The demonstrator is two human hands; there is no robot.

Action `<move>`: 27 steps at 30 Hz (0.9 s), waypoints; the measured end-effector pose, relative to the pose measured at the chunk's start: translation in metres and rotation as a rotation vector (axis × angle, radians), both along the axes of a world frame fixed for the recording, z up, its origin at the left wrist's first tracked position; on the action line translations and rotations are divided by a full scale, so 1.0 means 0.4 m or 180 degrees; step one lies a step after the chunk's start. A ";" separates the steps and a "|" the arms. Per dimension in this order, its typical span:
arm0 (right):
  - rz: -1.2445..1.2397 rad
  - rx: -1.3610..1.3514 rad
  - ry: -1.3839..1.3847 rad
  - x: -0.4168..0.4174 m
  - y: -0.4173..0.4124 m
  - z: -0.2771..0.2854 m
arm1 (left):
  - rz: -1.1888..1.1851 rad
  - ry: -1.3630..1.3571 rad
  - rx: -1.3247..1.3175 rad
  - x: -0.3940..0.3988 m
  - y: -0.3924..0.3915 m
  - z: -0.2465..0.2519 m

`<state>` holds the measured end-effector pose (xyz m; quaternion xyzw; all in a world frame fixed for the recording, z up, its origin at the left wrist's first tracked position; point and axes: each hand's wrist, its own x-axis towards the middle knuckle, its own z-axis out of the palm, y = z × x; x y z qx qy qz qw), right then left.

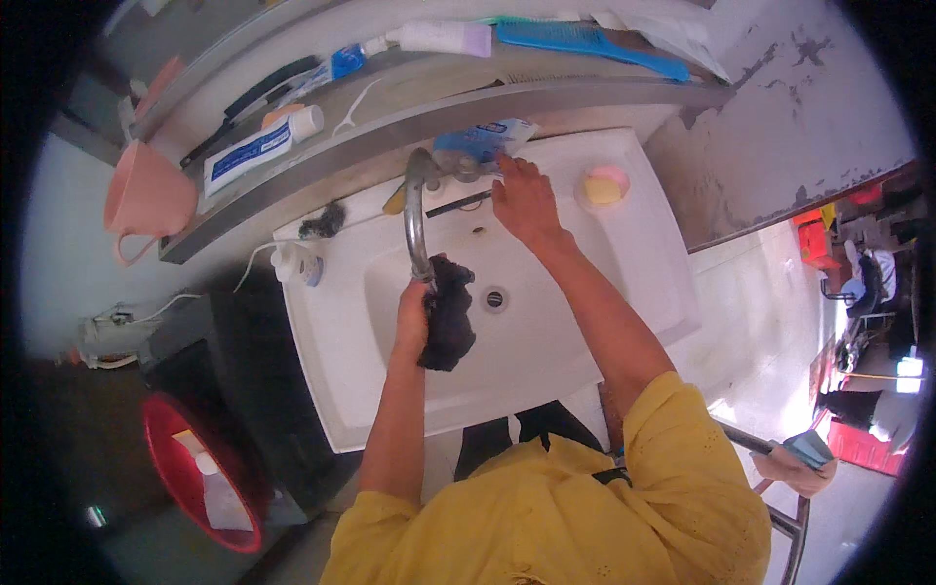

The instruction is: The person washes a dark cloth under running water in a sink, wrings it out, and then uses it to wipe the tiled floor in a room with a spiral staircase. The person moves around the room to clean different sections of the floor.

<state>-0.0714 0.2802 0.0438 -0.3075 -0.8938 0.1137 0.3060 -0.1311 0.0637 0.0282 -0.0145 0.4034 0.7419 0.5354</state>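
My left hand (412,318) grips a dark, wet-looking cloth (448,318) just below the spout of a curved metal faucet (414,219). The cloth hangs bunched over the basin of a white sink (526,351), left of the round drain (495,298). At the sink's back ledge, my right hand (528,201) is stretched out with its fingers apart. Its fingertips are by a blue plastic packet (479,139) and the end of a dark, narrow bar (457,205); contact is hard to tell.
A soap dish holds yellow soap (602,191) on the right ledge. A white bottle (296,263) and a dark scrubber (324,221) sit at left. Above runs a shelf (439,110) with a blue comb (585,45), tubes and a pink cup (150,191). A red basin (164,446) stands lower left.
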 end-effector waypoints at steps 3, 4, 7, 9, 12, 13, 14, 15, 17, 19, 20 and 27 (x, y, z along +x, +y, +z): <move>-0.0117 -0.0798 -0.0508 -0.007 -0.030 0.029 | -0.0037 -0.0101 -0.0041 -0.007 -0.027 0.015; -0.0117 -0.1057 -0.0701 -0.004 -0.060 0.055 | -0.0051 0.0040 -0.0338 -0.008 -0.033 0.012; 0.0040 -0.1826 -0.0793 -0.003 -0.142 0.054 | -0.0158 -0.0086 -0.0427 -0.003 -0.046 -0.017; 0.0263 -0.2551 -0.0306 0.021 -0.182 0.005 | -0.0067 -0.0237 -0.0422 0.004 -0.041 -0.030; 0.0650 -0.4117 0.0472 0.082 -0.250 -0.157 | 0.0121 -0.0267 -0.0469 0.011 -0.020 -0.036; 0.0780 -0.4793 0.0310 0.105 -0.290 -0.181 | 0.0206 -0.0239 -0.0492 0.012 -0.013 -0.040; 0.1010 -0.5801 0.0871 0.125 -0.321 -0.169 | 0.0440 0.0289 -0.0866 0.008 -0.001 -0.049; 0.1236 -0.6808 0.1458 0.151 -0.351 -0.136 | 0.0683 0.0806 -0.1254 0.008 0.012 -0.059; 0.1488 -0.7528 0.2001 0.174 -0.385 -0.122 | 0.0673 0.1688 -0.1985 0.020 0.028 -0.072; 0.1613 -0.6960 0.1776 0.173 -0.395 -0.127 | 0.0202 0.2428 -0.2613 0.026 0.040 -0.082; 0.1599 -0.6775 0.1738 0.169 -0.395 -0.125 | -0.0244 0.2600 -0.2252 0.016 0.018 -0.156; 0.1566 -0.9492 0.2835 0.217 -0.377 -0.091 | 0.0340 -0.0658 0.0227 0.047 -0.033 -0.102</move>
